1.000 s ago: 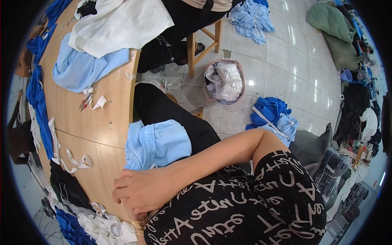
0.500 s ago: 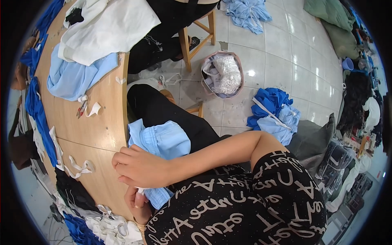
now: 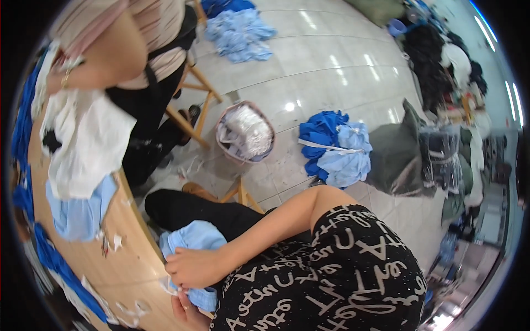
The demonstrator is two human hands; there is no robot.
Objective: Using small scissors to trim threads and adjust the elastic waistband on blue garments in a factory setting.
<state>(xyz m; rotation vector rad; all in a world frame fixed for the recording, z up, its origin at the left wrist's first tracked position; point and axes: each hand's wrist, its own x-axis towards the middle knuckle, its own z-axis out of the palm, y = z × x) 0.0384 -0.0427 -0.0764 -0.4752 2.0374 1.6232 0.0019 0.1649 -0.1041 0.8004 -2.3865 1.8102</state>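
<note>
A light blue garment (image 3: 194,236) with a gathered waistband lies across my lap by the table edge. My right hand (image 3: 197,267) rests over it, its fingers curled in; what they grip is mostly hidden. Just below, my left hand (image 3: 187,310) pinches a thin white strip (image 3: 170,287), which shows between the two hands. Part of the garment's gathered edge pokes out beneath my right wrist.
On the wooden table (image 3: 138,243) lie white cloth (image 3: 88,146), blue cloth (image 3: 83,212) and white scraps (image 3: 132,311). A co-worker's arm (image 3: 113,52) is over the far end. A basket (image 3: 247,132) and a blue garment pile (image 3: 337,149) stand on the floor.
The view has swung, so the table and my hands sit lower and the co-worker's upper body shows. Both hands stay close together at the light blue garment.
</note>
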